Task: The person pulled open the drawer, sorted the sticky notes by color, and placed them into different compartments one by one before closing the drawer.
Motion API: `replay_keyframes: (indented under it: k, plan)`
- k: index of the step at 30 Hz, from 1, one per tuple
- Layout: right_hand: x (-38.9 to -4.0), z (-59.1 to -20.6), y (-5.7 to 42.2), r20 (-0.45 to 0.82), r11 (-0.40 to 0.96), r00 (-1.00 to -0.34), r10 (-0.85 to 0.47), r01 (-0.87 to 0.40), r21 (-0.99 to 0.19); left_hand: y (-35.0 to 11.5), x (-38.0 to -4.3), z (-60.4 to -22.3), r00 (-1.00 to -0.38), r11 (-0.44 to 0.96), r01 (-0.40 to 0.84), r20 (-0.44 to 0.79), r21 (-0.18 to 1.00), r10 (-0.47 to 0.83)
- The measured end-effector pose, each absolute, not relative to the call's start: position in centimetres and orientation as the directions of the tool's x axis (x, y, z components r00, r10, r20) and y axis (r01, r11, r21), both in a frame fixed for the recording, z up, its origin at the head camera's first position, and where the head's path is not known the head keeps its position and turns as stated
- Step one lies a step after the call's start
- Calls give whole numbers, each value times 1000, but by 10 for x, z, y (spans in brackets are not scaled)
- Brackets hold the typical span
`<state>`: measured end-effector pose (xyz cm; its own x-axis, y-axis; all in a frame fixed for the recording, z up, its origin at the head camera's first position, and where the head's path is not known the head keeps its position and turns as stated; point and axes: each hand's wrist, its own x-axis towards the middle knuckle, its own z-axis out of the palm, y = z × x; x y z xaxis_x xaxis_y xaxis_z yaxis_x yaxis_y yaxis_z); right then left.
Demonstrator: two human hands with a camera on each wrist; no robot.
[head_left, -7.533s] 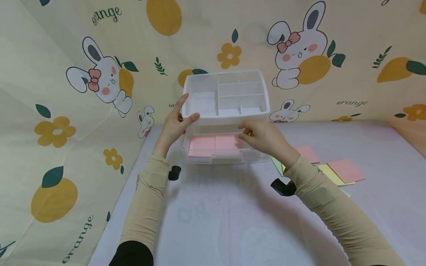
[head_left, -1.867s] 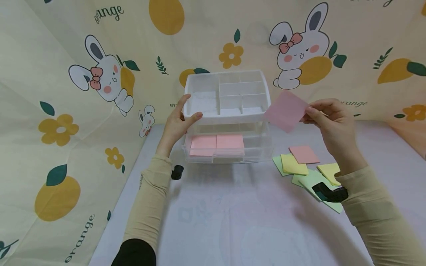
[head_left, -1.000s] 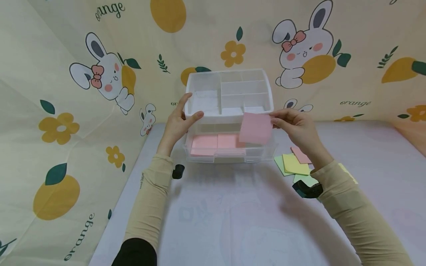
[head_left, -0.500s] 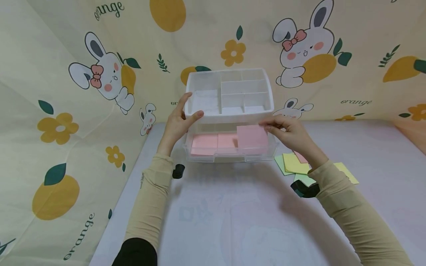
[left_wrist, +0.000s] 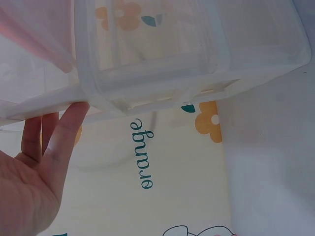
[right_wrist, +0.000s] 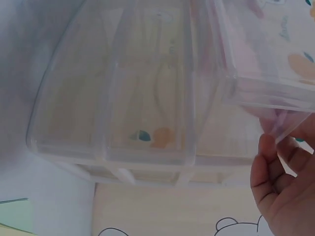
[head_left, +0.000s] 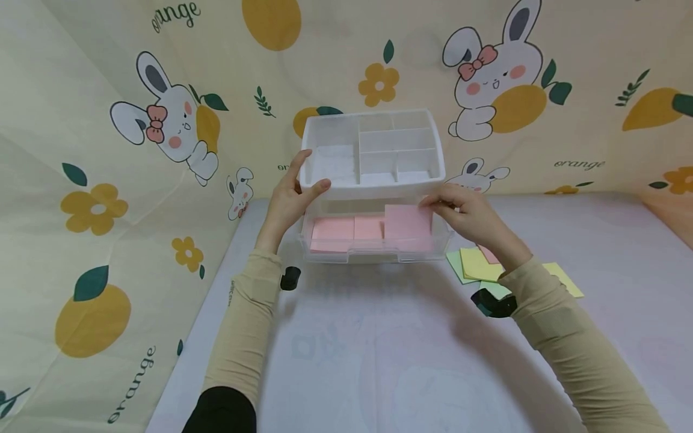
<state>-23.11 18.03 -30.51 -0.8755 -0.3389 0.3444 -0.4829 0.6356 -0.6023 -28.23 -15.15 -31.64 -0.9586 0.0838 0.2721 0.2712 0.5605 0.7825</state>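
One pink note (head_left: 408,225) sank beside two squares (head_left: 332,233), right hand (head_left: 462,211) pinching it, left hand (head_left: 286,203) gripping organizer (head_left: 373,192)

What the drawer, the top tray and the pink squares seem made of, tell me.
Drawer: most likely clear, glossy plastic; pink shows through its front.
Top tray: probably white plastic, satin finish; it looks smooth, rounded and moulded.
Pink squares: matte paper, or perhaps card; they look thin, flat and unglossy.
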Motion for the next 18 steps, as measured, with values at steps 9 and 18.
replay_keyframes:
  k: [9,18]
  plan:
    - [-231,-309,179,339,663,-871,-356,-491,-565,-151,-284,-317,-961,560,265,265,785,84]
    - [-228,-308,181,463,678,-797,-389,-588,-442,-152,-284,-316,-963,554,257,259,792,76]
